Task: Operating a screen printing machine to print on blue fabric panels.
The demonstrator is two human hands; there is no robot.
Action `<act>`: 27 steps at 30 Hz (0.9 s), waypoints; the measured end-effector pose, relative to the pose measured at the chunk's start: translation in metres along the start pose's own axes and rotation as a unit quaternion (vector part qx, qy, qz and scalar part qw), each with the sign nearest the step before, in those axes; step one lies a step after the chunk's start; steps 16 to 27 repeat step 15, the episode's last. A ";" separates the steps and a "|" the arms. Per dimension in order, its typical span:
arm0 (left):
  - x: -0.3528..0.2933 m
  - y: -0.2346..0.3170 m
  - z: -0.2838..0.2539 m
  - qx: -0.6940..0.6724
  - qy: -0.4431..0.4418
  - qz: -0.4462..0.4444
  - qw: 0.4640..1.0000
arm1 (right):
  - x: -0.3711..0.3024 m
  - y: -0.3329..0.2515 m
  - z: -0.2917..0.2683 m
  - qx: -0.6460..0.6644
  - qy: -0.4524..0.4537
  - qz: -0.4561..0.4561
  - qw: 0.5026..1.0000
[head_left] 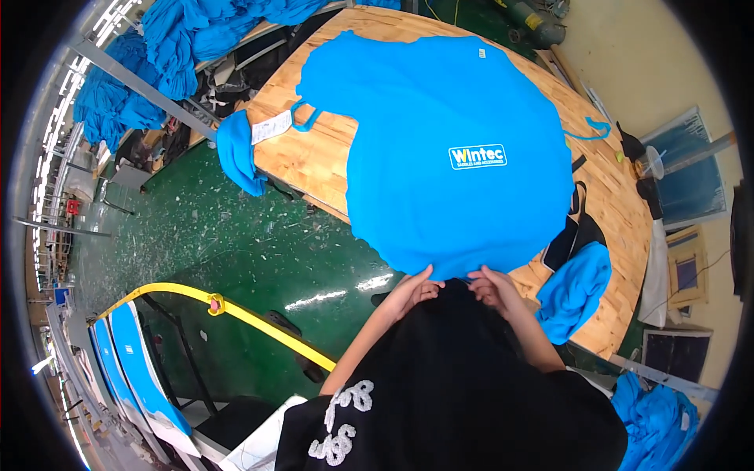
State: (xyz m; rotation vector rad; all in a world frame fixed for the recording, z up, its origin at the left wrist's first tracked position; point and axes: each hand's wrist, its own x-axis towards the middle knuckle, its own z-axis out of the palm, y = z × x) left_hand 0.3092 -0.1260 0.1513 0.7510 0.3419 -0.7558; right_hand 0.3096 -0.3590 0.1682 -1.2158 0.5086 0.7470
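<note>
A large blue fabric cover (440,188) lies spread on the wooden table (620,259), its printed white-edged patch facing up and its gathered edge wavy. The near edge reaches over to my body, where both hands pinch it. My left hand (416,292) grips that edge between thumb and curled fingers. A short gap to the right, my right hand (495,287) holds the same edge in the same way. Blue straps (305,116) stick out at the cover's left side and another strap (589,129) at its right.
A paper slip (271,127) and a bunched blue cloth (239,153) hang at the table's left edge. Another crumpled blue cloth (577,290) and black straps lie at right. Blue piles (169,59) fill a rack at upper left. A yellow rail (259,318) curves at lower left.
</note>
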 end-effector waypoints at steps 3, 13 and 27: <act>0.010 -0.006 0.013 0.038 -0.004 -0.029 0.999 | 0.000 0.006 0.022 0.124 -0.063 0.043 0.989; 0.007 -0.026 0.016 0.038 0.046 -0.017 0.998 | 0.015 0.039 0.007 0.322 -0.052 -0.003 0.945; 0.008 -0.029 0.018 0.058 0.052 -0.010 0.997 | 0.025 0.051 -0.013 0.426 -0.120 -0.047 0.895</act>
